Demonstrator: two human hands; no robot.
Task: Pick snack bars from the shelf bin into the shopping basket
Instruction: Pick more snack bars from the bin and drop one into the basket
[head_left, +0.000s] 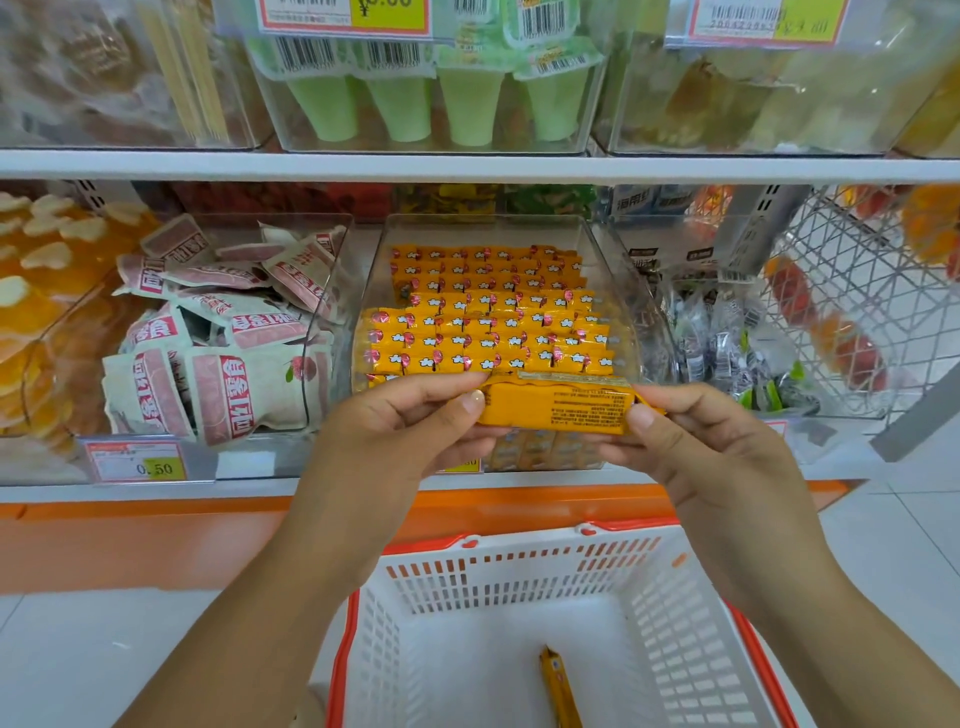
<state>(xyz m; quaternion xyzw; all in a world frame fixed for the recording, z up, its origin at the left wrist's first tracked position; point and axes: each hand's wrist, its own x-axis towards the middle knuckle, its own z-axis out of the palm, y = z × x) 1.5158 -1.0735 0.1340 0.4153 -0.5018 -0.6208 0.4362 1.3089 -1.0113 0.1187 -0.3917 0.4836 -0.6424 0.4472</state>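
Observation:
A clear shelf bin (631, 291) holds several rows of yellow snack bars (488, 322). In front of it, I hold a bunch of yellow snack bars (558, 408) level, back side up with printed text. My left hand (410, 421) pinches its left end, and my right hand (691, 436) pinches its right end. Below them stands a white shopping basket (691, 613) with an orange rim. One yellow snack bar (558, 686) lies on the basket's floor.
Left of the snack bin is a clear bin of pink-and-white pouches (223, 338). To the right is a bin of small dark packets (727, 343) and a wire rack (852, 291). Green jelly cups (441, 98) fill the upper shelf. An orange ledge (156, 540) runs below.

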